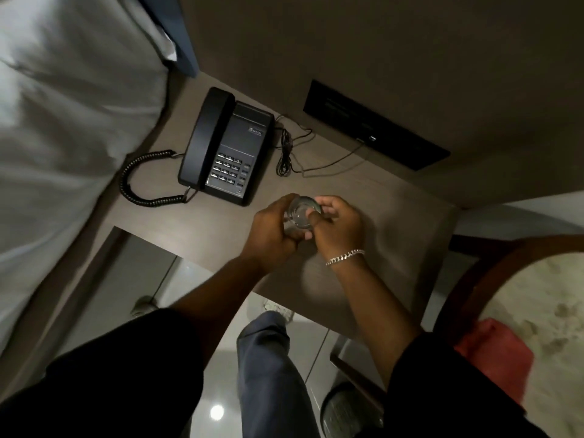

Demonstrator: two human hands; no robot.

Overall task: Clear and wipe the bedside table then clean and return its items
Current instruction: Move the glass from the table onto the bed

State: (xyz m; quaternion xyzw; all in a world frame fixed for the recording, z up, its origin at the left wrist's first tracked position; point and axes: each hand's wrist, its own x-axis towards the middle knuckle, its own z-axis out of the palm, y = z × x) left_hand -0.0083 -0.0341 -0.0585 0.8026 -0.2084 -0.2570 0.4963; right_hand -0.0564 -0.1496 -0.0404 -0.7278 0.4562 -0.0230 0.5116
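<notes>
Your black sleeves (pixel 126 374) reach over the brown wooden bedside table (pixel 395 216). Your left hand (pixel 273 230) wraps the clear glass tumbler (pixel 301 214) held above it, your right hand (pixel 339 224) pinching its rim, near the black corded telephone (pixel 226 147).

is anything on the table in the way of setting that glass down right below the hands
Nothing visible is. Both the left hand and the right hand hold the glass over a bare stretch of the bedside table. The phone and its cables lie further back and to the left, apart from that spot.
</notes>
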